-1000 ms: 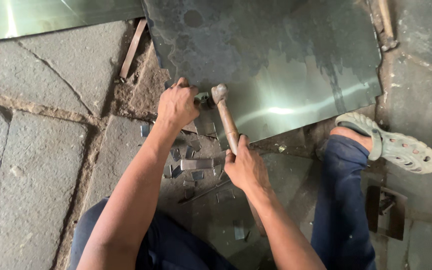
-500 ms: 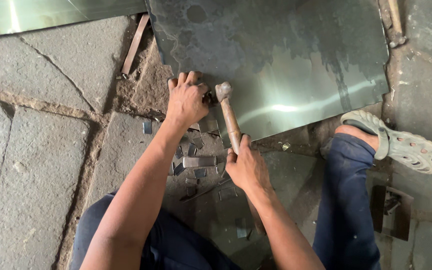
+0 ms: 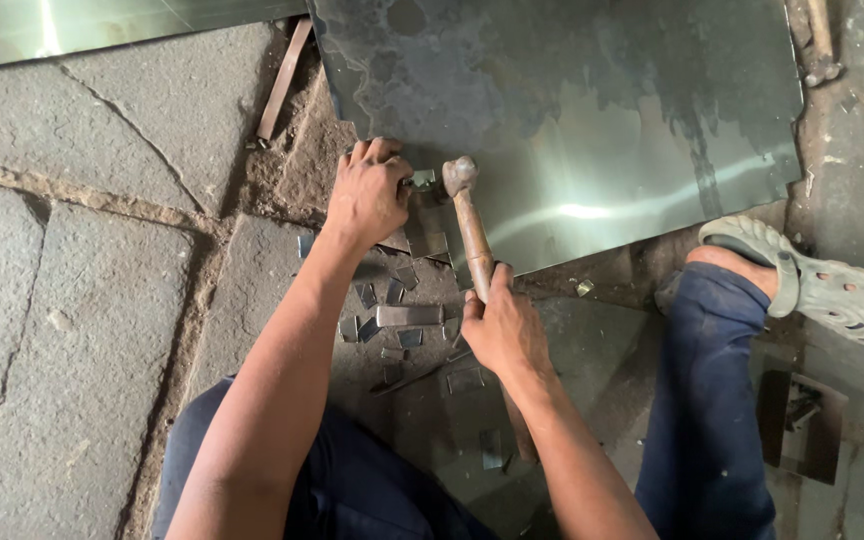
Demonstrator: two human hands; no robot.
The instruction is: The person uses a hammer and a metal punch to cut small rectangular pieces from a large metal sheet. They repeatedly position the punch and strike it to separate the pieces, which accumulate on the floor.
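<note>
My right hand (image 3: 504,330) grips the wooden handle of a hammer (image 3: 472,235) whose metal head rests near the lower left corner of a large shiny metal sheet (image 3: 602,120). My left hand (image 3: 368,192) is curled over a small metal piece (image 3: 422,180) held at that corner, right beside the hammer head. Several small cut metal strips (image 3: 408,316) lie on the stone floor between my arms.
A second metal sheet (image 3: 102,25) lies at the top left. A rusty bar (image 3: 282,80) rests on the dirt beside the sheet. My foot in a pale sandal (image 3: 822,290) is at the right. A dark metal object (image 3: 802,420) sits at the lower right.
The left hand has shifted slightly on the small piece. The hammer head stays close to it, with little visible movement.
</note>
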